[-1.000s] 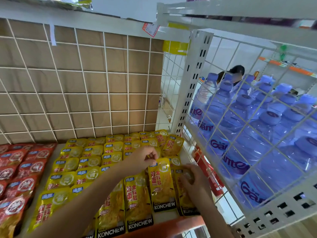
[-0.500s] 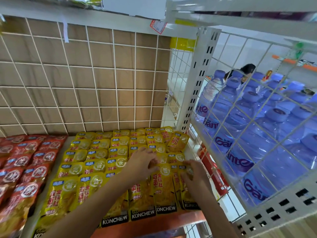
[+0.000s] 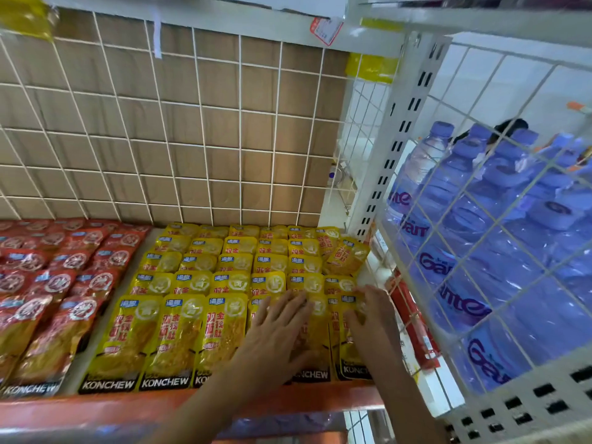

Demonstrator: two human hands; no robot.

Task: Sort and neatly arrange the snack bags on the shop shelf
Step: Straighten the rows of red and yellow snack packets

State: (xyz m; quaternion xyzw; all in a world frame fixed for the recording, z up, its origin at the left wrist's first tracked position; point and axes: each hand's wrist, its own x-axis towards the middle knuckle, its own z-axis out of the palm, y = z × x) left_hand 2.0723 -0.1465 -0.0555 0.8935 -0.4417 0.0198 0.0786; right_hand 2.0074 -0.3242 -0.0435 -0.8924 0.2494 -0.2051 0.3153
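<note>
Shelf (image 3: 96, 408) with an orange front lip carries the snack bags. Yellow bags (image 3: 179, 334) lie flat in overlapping rows on the right half, labels up, running from the lip back to the grid (image 3: 192, 139). Red bags (image 3: 48, 283) are overlapped the same way on the left half, with a bare white strip between the two blocks.

Left hand (image 3: 282, 328) is released, palm down, fingers spread flat on front-row yellow bags right of centre. Right hand (image 3: 368, 318) is also released, fingers laid nearly flat on the last front bag at the right end, thumb toward the left hand. No pinch visible. Both forearms come in over the lip from below and hide the lower parts of those bags.

One tilted bag (image 3: 347, 256) at back right sits askew against the straight rows, its corner near the post (image 3: 407, 123).

Around: the white wire grid over a brown board makes the back wall. The white slotted post stands just right of the yellow block. Right of it is a wire basket (image 3: 512, 408) packed with blue-capped bottles (image 3: 464, 219), close beside the right hand. Red packs (image 3: 413, 325) sit in the gap between the shelf edge and the basket, just beside the right wrist. A tag (image 3: 325, 28) hangs from the upper shelf edge, its print too blurred to read.
</note>
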